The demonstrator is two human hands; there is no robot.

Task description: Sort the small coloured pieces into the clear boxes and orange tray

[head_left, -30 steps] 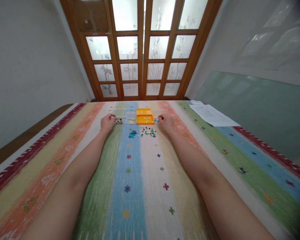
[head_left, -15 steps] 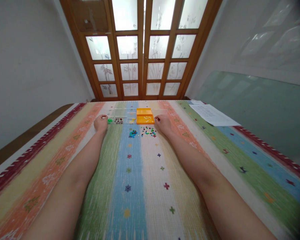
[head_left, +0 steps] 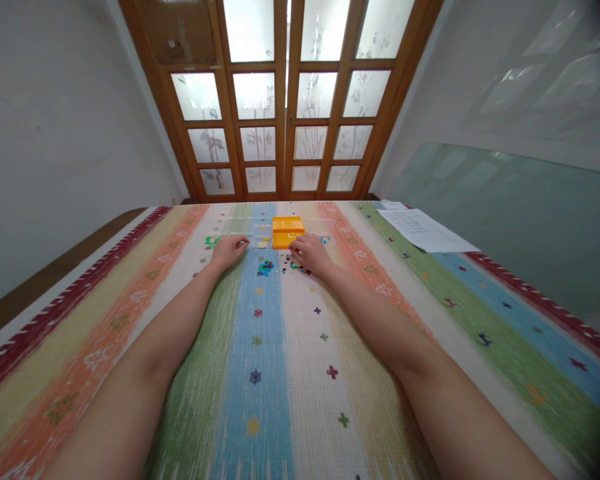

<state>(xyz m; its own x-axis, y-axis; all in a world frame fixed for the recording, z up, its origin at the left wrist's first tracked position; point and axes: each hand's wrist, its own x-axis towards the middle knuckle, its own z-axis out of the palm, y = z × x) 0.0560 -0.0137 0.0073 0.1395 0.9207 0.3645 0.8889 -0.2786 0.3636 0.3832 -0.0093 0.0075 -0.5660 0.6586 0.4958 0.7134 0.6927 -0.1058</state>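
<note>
The left hand (head_left: 244,243) swings inward, off the green pieces (head_left: 212,241) it was beside and over to where the dark ones showed; fingers curled, though I can't tell how far they close or on what. And the right hand (head_left: 292,247) comes in too, from beside the orange box (head_left: 288,237) to its near right corner, fingers bent, grip unreadable, contact unclear! It uncovers blue pieces (head_left: 324,239) on its outer side. Glossy mixed pieces (head_left: 287,267) lie just below, partly hidden; left of them, a blue-green heap (head_left: 266,268). Nearer us, the striped, woven-looking cloth (head_left: 310,367) runs open between the forearms.
</note>
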